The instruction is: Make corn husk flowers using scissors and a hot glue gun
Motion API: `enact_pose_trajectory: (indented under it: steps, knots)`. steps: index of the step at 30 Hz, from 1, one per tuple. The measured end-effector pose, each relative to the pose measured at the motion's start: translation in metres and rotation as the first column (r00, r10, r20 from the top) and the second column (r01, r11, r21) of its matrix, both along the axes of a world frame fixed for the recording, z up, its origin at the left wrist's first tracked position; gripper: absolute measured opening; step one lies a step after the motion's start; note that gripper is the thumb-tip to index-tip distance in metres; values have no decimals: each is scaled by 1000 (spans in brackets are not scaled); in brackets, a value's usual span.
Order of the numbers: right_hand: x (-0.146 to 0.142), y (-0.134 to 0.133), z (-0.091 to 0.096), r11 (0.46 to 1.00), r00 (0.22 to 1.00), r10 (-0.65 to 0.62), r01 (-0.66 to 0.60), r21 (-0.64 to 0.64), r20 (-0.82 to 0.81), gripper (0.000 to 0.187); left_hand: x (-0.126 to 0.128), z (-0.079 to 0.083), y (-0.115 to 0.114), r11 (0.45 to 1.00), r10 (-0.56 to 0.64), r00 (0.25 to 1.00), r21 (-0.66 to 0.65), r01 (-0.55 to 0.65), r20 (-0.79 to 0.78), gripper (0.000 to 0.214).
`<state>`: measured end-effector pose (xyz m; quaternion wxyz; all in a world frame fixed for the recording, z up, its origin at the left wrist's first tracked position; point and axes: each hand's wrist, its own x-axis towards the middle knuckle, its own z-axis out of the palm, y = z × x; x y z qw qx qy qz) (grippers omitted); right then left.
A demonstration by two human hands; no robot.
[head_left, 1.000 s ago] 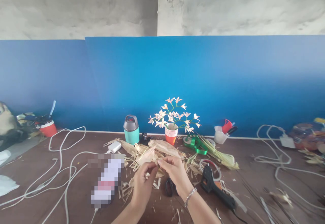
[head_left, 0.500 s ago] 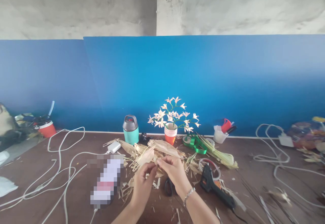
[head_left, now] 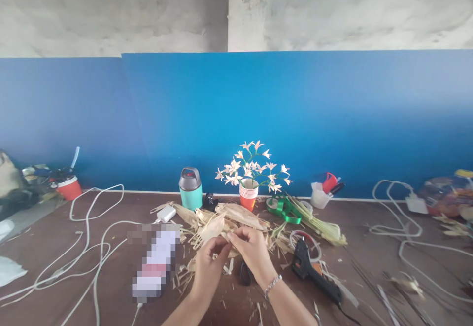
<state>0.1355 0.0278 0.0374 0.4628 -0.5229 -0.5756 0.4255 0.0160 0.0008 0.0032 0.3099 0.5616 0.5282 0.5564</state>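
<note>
My left hand [head_left: 209, 265] and my right hand [head_left: 255, 256] meet fingertip to fingertip over a heap of dry corn husks [head_left: 212, 228]. Both are closed in a pinch on a small pale piece of corn husk [head_left: 224, 236], mostly hidden by the fingers. Black-handled scissors [head_left: 245, 272] lie partly under my right hand, which has a bracelet at its wrist. Behind the heap, stacked orange paper cups [head_left: 248, 199] hold pale husk flowers [head_left: 254, 167] on green stems. Husk scraps are scattered around both hands.
A black glue gun [head_left: 314, 274] lies to the right, with green ribbon [head_left: 290, 211] and a husk bundle [head_left: 321, 225] behind it. Left are a blurred-out phone [head_left: 155, 264], white cables [head_left: 88, 232] and a teal flask [head_left: 191, 195]. A blue partition [head_left: 236, 109] closes off the back.
My right hand has shifted very slightly left, and a little more of the pale husk piece shows between the fingertips. Everything else on the table stays in place.
</note>
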Motion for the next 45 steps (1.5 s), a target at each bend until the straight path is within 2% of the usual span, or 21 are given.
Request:
enact_pose_trajectory:
  steps: [9,20,29,35,37,42,45]
  knots:
    - [-1,1,-5,1000,1000,-3,3,-13,26,20,2,7,-3,999,34,996,-21,-36,-77,18]
    - [-2,0,-9,1000,999,8,-9,-24,-31,19,2,8,-6,997,53,986,67,-43,-158,18]
    - [-4,-1,-7,998,996,52,-55,-37,-74,19,1,2,-3,994,51,979,110,-30,-197,20]
    - [2,1,-6,990,992,127,-125,61,-26,23,-1,7,-3,996,75,988,47,-70,-135,22]
    - [5,2,-5,986,991,135,-136,102,17,19,-2,9,-2,998,62,992,28,-59,-111,25]
    - [10,3,-1,962,976,199,-211,172,82,30,-2,8,-1,999,-31,996,19,33,-81,23]
    - [10,4,0,966,977,195,-207,155,90,18,-1,5,-2,996,-91,993,10,92,-73,22]
